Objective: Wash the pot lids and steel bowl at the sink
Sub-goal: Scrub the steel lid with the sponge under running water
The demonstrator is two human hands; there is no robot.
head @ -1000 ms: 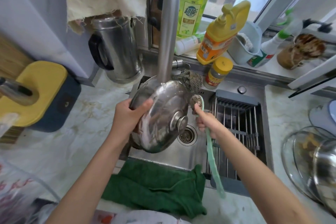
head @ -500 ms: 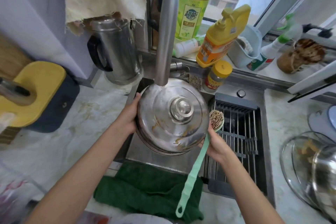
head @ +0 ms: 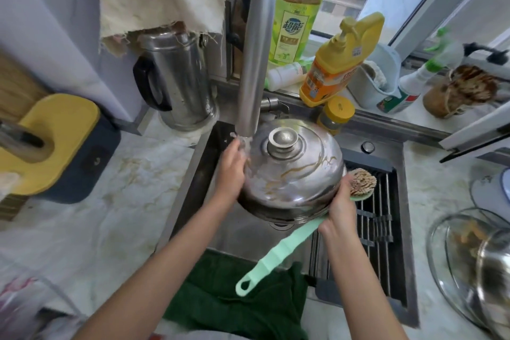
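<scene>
A domed steel pot lid (head: pixel 292 176) with a round knob is held over the sink (head: pixel 198 174), knob side up, streaked with brown residue. Water from the tall steel faucet (head: pixel 252 63) runs onto its left side. My left hand (head: pixel 230 171) grips the lid's left rim under the stream. My right hand (head: pixel 338 207) supports the lid's right rim while holding a green-handled scrub brush (head: pixel 278 251), its bristle head pointing up beside the lid. A glass lid (head: pixel 452 257) and a steel bowl (head: pixel 496 273) lie on the counter at far right.
A drain rack (head: pixel 378 229) fills the sink's right half. A dark green towel (head: pixel 240 298) hangs over the front edge. A steel kettle (head: pixel 179 80) stands at back left; detergent bottles (head: pixel 336 63) and a small jar (head: pixel 335 116) line the sill. A yellow block (head: pixel 52 135) sits left.
The lid was turned from tilted on edge to knob side up and moved under the faucet stream. My right hand with the brush shifted to the lid's right rim.
</scene>
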